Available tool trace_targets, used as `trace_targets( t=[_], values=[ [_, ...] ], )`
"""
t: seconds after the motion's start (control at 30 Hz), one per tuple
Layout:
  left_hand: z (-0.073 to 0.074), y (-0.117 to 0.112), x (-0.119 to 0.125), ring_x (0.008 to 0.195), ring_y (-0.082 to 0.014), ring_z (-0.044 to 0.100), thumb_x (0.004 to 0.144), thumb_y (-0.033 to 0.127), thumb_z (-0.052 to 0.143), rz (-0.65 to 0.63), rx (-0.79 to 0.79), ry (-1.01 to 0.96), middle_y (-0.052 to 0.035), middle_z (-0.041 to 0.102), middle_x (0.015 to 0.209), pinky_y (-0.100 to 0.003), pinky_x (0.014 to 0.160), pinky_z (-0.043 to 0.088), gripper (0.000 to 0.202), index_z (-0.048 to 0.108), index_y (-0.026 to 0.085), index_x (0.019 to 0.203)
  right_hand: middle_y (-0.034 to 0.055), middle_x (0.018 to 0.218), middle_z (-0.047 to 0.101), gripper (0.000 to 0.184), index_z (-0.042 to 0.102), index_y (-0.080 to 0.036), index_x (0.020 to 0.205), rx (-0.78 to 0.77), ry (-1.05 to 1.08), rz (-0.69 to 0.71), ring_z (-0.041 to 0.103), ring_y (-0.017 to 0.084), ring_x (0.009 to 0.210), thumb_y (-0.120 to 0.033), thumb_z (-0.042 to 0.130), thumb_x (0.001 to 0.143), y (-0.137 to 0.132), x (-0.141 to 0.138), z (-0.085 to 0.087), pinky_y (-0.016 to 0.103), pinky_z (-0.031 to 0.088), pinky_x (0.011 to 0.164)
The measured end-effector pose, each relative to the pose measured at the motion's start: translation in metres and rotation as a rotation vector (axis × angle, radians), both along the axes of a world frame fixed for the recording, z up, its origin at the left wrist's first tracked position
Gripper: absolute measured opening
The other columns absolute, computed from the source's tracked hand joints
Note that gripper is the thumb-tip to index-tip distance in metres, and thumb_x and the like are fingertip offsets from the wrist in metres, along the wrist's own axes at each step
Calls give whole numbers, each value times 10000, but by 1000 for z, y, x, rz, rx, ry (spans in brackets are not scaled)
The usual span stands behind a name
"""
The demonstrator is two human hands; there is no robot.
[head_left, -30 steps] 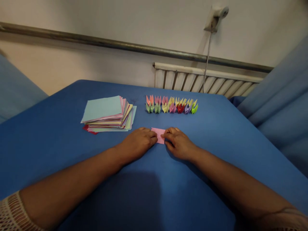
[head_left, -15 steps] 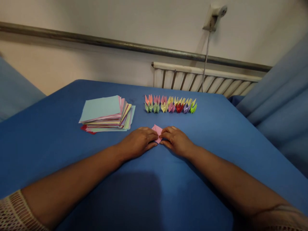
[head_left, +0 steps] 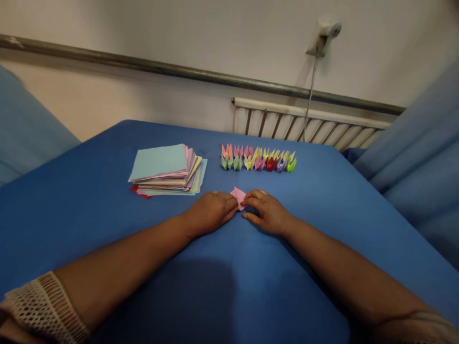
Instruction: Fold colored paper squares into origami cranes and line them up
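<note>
A small pink folded origami paper lies on the blue table, a pointed corner facing away from me and a crease down its face. My left hand has its fingers closed together over the paper's left and near side. Against the right side, the curled fingertips of my right hand press the paper, while the thumb sits slightly apart below them. The fingers hide the paper's lower edges. Beyond the hands stand two rows of small folded paper cranes in several colours.
To the left rests a thick, uneven stack of coloured paper sheets, light blue on top. The blue table reaches back to a wall with a metal rail and a white radiator. Blue curtains hang at both sides.
The right thumb has come away from the paper's near edge. My left fingers have drawn closer together over its left side. The whole view has shifted slightly.
</note>
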State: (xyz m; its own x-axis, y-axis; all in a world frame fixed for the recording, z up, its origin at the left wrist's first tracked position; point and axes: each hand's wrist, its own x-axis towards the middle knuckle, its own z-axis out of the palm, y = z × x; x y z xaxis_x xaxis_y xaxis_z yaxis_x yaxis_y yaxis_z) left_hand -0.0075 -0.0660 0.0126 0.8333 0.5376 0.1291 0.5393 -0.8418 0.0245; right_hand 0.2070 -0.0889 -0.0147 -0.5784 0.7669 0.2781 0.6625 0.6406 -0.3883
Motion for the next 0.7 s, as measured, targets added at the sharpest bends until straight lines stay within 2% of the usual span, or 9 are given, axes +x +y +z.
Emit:
trace_targets(
  t=[0.13, 0.23, 0.37, 0.5, 0.63, 0.7],
  values=[
    [2, -2, 1, 881, -189, 590, 926, 305, 460, 28, -93, -69, -58, 650, 933, -304, 800, 445, 218, 624, 166, 964, 73, 1024, 625, 153, 646, -192, 1013, 4, 17, -23, 533, 190, 971, -224, 533, 915, 2, -6, -3, 346, 427, 868],
    [-1, 0, 1, 930, -195, 572, 894, 342, 528, 33, -146, -119, -64, 645, 977, -306, 834, 441, 221, 621, 161, 983, 66, 989, 629, 120, 638, -186, 976, 5, 47, -36, 539, 184, 944, -219, 545, 909, 4, -8, -6, 330, 430, 848],
    [-8, 4, 1, 876, -186, 568, 917, 269, 485, 84, -162, -152, -58, 651, 883, -304, 806, 437, 188, 636, 156, 904, 53, 906, 627, 79, 618, -181, 876, -27, 111, -74, 549, 171, 889, -225, 558, 902, 7, -8, -9, 318, 430, 826],
    [-8, 3, 3, 820, -187, 578, 901, 264, 502, 164, -199, -199, -44, 661, 812, -308, 764, 436, 175, 642, 173, 848, 34, 858, 614, 108, 608, -185, 821, -73, 159, -109, 551, 155, 847, -198, 541, 904, 11, -8, -11, 301, 427, 804],
    [-6, 3, 5, 800, -196, 598, 863, 258, 537, 294, -195, -277, -37, 664, 816, -339, 764, 441, 119, 594, 178, 932, 20, 842, 592, 94, 608, -184, 807, -122, 218, -161, 546, 138, 810, -179, 556, 885, 14, -11, -11, 282, 430, 769],
    [-6, 4, 5, 801, -197, 604, 858, 261, 535, 317, -199, -291, -35, 666, 828, -350, 773, 441, 116, 575, 180, 931, 19, 862, 585, 89, 608, -183, 802, -149, 234, -181, 545, 133, 824, -173, 561, 876, 16, -11, -11, 277, 429, 771]
  ],
)
